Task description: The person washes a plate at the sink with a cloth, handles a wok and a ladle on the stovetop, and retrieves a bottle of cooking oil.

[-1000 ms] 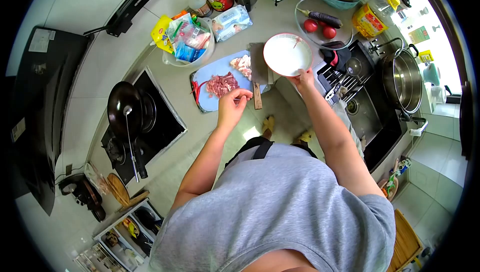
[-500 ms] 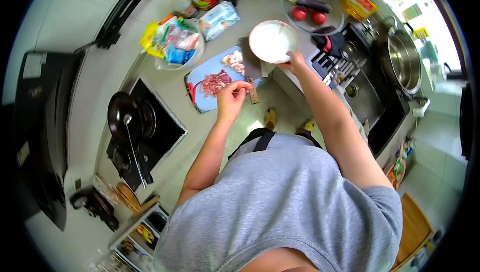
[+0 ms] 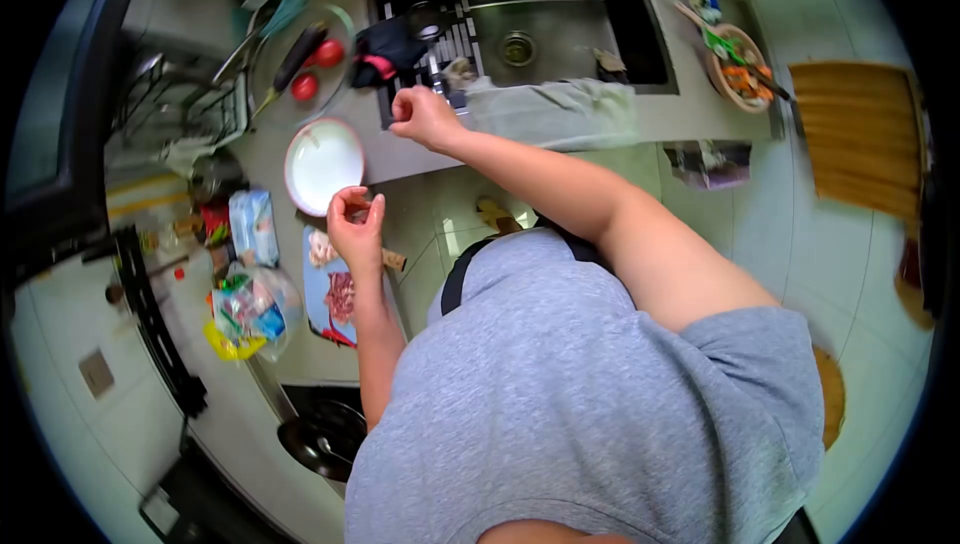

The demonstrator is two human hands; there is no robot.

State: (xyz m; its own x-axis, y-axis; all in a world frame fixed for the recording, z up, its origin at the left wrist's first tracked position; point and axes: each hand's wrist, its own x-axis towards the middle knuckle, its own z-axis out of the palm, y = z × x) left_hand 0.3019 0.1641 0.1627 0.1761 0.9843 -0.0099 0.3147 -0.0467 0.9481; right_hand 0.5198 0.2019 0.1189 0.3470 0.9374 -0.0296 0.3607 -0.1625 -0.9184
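Note:
A white bowl with a red rim [image 3: 325, 166] stands on the counter. My left hand [image 3: 356, 228] is beside its lower rim, fingers loosely curled and thumb apart, with nothing seen in it. Farther right, my right hand [image 3: 426, 118] is in front of the sink's near left corner, its fingers drawn together and no object visible in them. Below the bowl, the blue cutting board [image 3: 318, 294] bears chopped meat [image 3: 340, 297], paler pieces [image 3: 320, 248] and red chillies. My left hand and forearm partly hide the board and the knife, whose wooden handle [image 3: 394, 260] sticks out.
The sink [image 3: 560, 29] has a cloth [image 3: 560, 112] over its front edge. A glass bowl [image 3: 262, 69] holds an eggplant and tomatoes. Wipes [image 3: 254, 228] and a tub of packets [image 3: 285, 319] are at left; a wok [image 3: 312, 447] is lower left. A basket [image 3: 738, 66] stands right.
The view has swung right toward the sink. My right hand has let go of the bowl, now on the counter, and moved off to its right. My left hand has moved from the meat to the bowl.

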